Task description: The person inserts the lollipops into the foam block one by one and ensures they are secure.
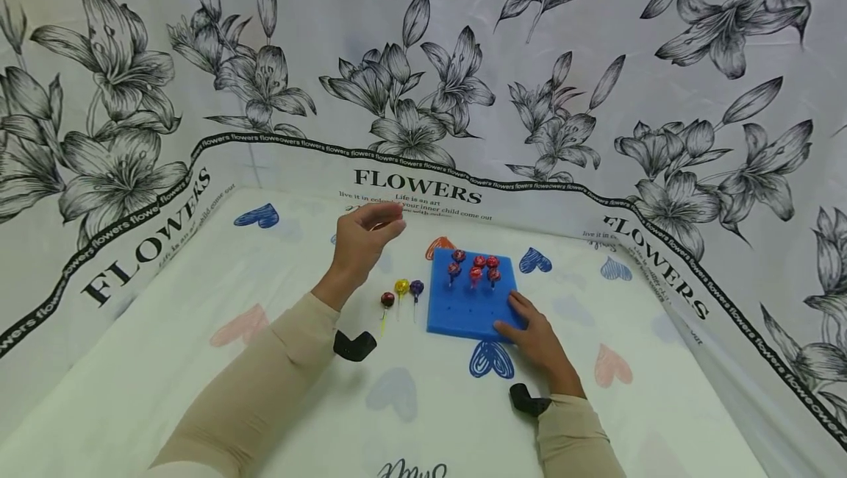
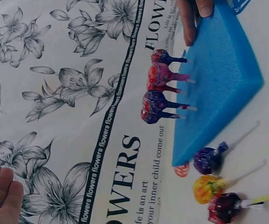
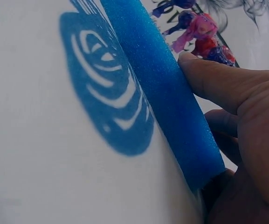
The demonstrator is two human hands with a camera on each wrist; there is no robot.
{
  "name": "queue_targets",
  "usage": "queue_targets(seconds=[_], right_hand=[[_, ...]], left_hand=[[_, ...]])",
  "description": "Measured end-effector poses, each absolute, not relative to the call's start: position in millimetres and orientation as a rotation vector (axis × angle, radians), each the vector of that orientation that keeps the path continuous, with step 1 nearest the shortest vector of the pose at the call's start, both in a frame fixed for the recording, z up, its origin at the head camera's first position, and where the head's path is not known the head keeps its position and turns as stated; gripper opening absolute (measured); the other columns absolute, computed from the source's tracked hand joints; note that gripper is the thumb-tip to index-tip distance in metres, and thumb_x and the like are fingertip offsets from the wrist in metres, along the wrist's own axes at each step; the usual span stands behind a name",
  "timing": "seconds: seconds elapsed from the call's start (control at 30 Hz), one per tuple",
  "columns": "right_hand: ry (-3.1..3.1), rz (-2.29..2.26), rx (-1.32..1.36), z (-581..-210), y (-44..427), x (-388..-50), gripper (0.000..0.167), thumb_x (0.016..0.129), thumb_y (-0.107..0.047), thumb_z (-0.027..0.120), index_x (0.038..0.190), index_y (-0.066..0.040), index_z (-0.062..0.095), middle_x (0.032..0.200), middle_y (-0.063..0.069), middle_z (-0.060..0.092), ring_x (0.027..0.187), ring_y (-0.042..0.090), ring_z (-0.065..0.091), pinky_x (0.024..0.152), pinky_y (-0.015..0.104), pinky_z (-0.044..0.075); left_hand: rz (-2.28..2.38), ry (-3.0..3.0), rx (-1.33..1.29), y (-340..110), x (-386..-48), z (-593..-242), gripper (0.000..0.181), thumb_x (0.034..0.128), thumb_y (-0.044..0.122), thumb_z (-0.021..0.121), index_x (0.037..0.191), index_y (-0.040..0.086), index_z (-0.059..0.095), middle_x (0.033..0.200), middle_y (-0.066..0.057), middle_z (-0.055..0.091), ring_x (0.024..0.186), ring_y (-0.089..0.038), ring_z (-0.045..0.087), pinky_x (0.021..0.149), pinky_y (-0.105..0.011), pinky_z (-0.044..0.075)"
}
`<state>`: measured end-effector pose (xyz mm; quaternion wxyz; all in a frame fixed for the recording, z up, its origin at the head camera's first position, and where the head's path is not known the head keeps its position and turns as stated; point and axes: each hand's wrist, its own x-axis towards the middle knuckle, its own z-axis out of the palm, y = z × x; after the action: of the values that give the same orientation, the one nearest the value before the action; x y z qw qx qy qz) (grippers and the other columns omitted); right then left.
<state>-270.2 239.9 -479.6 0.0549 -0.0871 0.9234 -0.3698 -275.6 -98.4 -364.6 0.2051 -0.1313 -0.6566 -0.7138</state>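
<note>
A blue foam block lies on the cloth, with several red and purple wrapped lollipops standing upright in its far part. Small holes show in its nearer part. My right hand grips the block's near right corner, thumb on top and fingers along the side. Raised to the left of the block, my left hand has its fingers loosely bent and nothing in them. Below it three lollipops lie side by side: a dark red one with a yellow stick, a yellow one and a purple one.
A white cloth printed with hearts covers the table. Behind and at both sides hangs a flower-printed curtain. Black wrist mounts sit at both sleeves.
</note>
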Motion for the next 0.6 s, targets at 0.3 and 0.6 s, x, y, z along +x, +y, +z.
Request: queue_targets(seconds=[0.3,0.6], right_hand=[[2.812,-1.107,-0.287,-480,242,-273,0.079,0.091,-0.042,0.066,0.151,-0.007,0.029,0.158,0.009,0.019,0.142,0.039,0.012,0.109,0.056,0.019],[2.826,-1.083,-0.264,-481,241,-274,0.079,0.091,-0.043,0.066,0.152,-0.008,0.029,0.158,0.008,0.019,0.143,0.038,0.012,0.109,0.056,0.019]], left_hand=[[-2.008,-1.959,-0.233,-105,-271,-412,0.029,0.0871,0.004,0.071,0.115,-0.002,0.065,0.115,-0.018,0.063,0.104,-0.024,0.062,0.085,-0.026,0.051],[-2.048,-2.073,-0.123,-105,-274,-451,0.027,0.087,0.0,0.07,0.113,-0.002,0.066,0.113,-0.018,0.064,0.103,-0.025,0.062,0.084,-0.025,0.052]])
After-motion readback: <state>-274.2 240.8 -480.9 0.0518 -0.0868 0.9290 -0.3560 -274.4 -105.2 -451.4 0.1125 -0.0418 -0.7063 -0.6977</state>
